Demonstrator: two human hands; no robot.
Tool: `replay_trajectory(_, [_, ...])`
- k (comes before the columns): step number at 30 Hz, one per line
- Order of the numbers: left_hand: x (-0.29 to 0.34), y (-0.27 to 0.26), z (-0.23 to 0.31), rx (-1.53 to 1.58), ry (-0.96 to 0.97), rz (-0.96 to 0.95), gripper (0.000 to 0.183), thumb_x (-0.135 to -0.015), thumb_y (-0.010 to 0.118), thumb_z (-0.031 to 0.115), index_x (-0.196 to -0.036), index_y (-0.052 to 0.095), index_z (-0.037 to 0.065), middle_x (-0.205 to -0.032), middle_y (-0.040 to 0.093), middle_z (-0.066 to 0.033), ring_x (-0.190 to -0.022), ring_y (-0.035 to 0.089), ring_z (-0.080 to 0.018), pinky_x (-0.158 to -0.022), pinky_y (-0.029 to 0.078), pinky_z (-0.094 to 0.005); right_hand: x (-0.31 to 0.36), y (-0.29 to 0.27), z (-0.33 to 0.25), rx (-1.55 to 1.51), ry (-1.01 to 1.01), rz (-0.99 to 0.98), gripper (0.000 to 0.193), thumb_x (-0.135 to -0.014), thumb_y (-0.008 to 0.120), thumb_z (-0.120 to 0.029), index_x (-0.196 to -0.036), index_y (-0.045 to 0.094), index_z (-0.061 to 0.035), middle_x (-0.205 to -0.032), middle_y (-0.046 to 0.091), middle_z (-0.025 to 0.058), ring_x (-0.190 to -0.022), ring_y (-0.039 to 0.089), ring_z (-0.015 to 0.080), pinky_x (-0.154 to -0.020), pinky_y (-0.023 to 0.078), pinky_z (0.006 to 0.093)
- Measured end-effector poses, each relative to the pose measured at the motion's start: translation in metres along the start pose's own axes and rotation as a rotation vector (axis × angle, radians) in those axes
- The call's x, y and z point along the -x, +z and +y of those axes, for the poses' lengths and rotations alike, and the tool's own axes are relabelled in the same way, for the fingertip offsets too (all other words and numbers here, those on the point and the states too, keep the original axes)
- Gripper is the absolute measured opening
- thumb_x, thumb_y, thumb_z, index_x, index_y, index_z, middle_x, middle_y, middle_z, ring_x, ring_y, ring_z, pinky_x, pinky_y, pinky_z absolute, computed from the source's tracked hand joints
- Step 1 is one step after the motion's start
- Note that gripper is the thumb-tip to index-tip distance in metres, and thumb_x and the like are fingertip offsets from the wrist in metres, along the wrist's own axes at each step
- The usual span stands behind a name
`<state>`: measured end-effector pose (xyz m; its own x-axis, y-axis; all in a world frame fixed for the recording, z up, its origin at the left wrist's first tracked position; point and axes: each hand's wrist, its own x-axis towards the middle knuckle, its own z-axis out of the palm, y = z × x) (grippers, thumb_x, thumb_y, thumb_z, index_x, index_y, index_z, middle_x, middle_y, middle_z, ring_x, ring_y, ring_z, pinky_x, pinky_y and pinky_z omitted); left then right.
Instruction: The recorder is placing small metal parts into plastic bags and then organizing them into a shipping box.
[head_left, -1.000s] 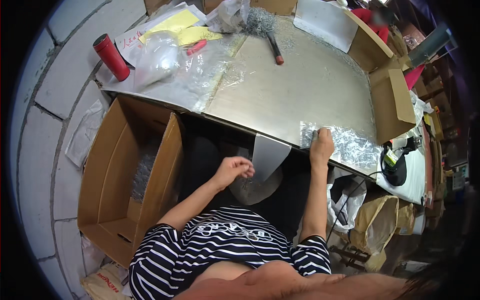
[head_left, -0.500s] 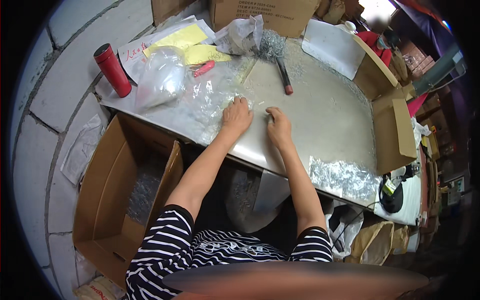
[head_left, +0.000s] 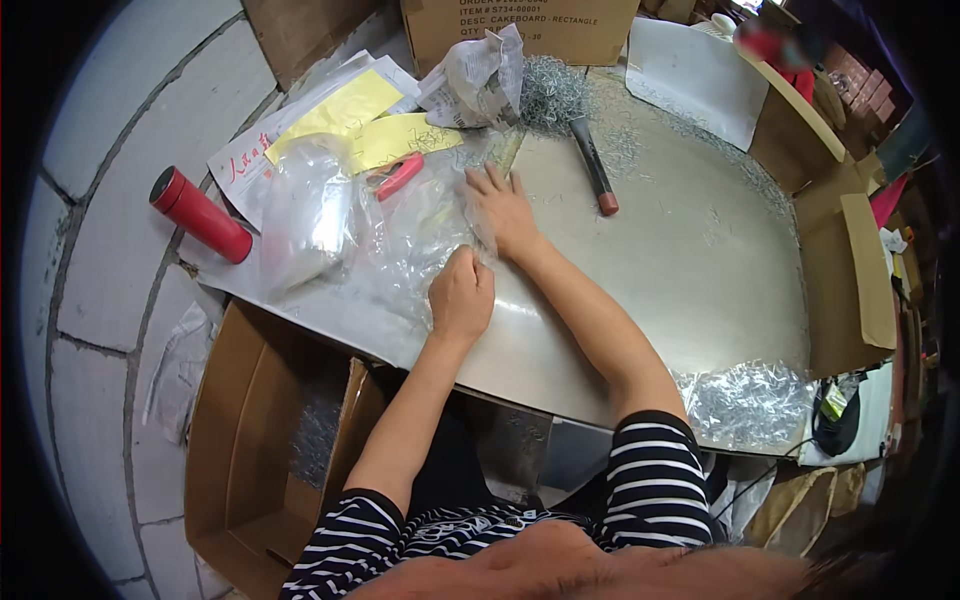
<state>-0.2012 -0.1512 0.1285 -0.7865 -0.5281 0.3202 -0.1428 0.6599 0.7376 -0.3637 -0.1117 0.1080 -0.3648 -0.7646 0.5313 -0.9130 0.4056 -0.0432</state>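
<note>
My left hand (head_left: 462,292) is closed at the near edge of a crumpled clear plastic bag (head_left: 415,225), its curled fingers apparently pinching the film. Just beyond it, my right hand (head_left: 505,212) lies with fingers stretched out and spread over the bag's right side. A pink-red handled tool (head_left: 400,177) rests at the far edge of this plastic. To the left sits a fuller clear bag (head_left: 308,215), its contents hard to make out. Farther back, a black rod with a reddish end (head_left: 594,165) leans into a heap of thin metal bits (head_left: 553,95).
A red flask (head_left: 200,215) stands at the left table edge. Yellow sheets (head_left: 345,105) and newspaper lie behind. Below is an open cardboard box (head_left: 235,400). Cardboard flaps (head_left: 845,270) border the metal tabletop (head_left: 690,270) on the right; small metal pieces (head_left: 750,400) cover its near corner.
My right hand has reached left and away onto the plastic, its fingers spreading. My left hand has come nearer and closed. The view has shifted.
</note>
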Motion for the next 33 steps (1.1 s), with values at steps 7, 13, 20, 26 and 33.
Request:
replay_trajectory(7, [0.001,-0.002,0.012,-0.119,0.126,-0.02,0.023,-0.086,0.053,0.013,-0.101,0.054,-0.004,-0.105,0.057,-0.0243,-0.096,0.056,-0.042,-0.082,0.044,-0.0476,-0.057,0.064,0.046,-0.265,0.318,0.061,0.043,-0.088,0.05,-0.026,-0.13,0.055,-0.0169,-0.143,0.045,0.0087,-0.136,0.034,0.036,-0.108,0.029,0.0536])
replay_trajectory(13, [-0.005,-0.021,0.009,-0.411,-0.045,-0.12,0.065,-0.09,0.057,0.023,-0.138,0.032,-0.013,-0.144,0.026,-0.0362,-0.137,0.025,-0.0461,-0.114,0.021,-0.0489,-0.064,0.04,0.025,-0.085,0.23,-0.208,0.042,-0.092,0.044,-0.03,-0.133,0.051,-0.0219,-0.144,0.043,0.0101,-0.139,0.029,0.0348,-0.11,0.027,0.0559])
replay_trajectory(20, [0.07,-0.005,0.017,-0.448,0.268,-0.292,0.063,-0.091,0.057,0.031,-0.139,0.037,-0.005,-0.147,0.029,-0.0278,-0.139,0.026,-0.0407,-0.112,0.023,-0.0518,0.031,-0.003,0.058,-0.071,0.365,-0.162,0.047,-0.097,0.042,-0.033,-0.139,0.045,-0.0134,-0.15,0.036,0.0109,-0.139,0.029,0.0366,-0.112,0.026,0.049])
replay_trajectory(26, [0.112,-0.031,0.022,-0.406,0.372,-0.284,0.063,-0.09,0.059,0.034,-0.139,0.04,0.001,-0.148,0.034,-0.0198,-0.139,0.031,-0.0338,-0.111,0.026,-0.0495,0.112,-0.064,0.02,-0.093,0.311,-0.228,0.051,-0.093,0.046,-0.022,-0.142,0.04,-0.0117,-0.151,0.034,0.0114,-0.141,0.027,0.0362,-0.113,0.025,0.0477])
replay_trajectory(33, [0.151,-0.042,-0.026,-0.229,0.723,-0.133,0.044,-0.086,0.061,0.012,-0.127,0.051,0.002,-0.136,0.052,-0.0138,-0.129,0.047,-0.0292,-0.106,0.034,-0.0439,0.168,-0.11,-0.015,-0.056,0.319,-0.272,0.05,-0.09,0.052,-0.021,-0.139,0.044,-0.0106,-0.151,0.033,0.0119,-0.14,0.028,0.0365,-0.112,0.025,0.051])
